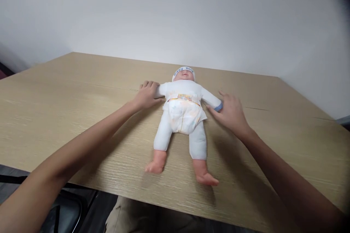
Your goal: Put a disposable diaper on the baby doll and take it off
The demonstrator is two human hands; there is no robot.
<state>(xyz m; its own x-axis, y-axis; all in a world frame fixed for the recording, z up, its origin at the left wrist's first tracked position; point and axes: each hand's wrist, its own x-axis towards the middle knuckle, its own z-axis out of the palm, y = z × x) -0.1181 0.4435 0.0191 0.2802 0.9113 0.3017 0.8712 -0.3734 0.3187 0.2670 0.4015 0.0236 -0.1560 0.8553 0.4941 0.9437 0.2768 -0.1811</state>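
Observation:
A baby doll (182, 89) lies on its back on the wooden table, feet towards me, in a white suit and a white cap with blue lettering. Around its hips sits a white diaper (184, 116) with a colourful printed waistband; a loose edge sticks out at the right. My left hand (148, 95) is closed over the end of the doll's arm on the left, thumb pointing at its side. At the other arm's blue cuff is my right hand (232, 113), slightly blurred, with thumb and fingers apart. Both of the doll's hands are hidden.
The wooden table (95, 109) reaches back to a plain pale wall (175, 18). Below its front edge, a dark chair (65, 211) stands at the lower left, beside my legs in light brown trousers (131, 214).

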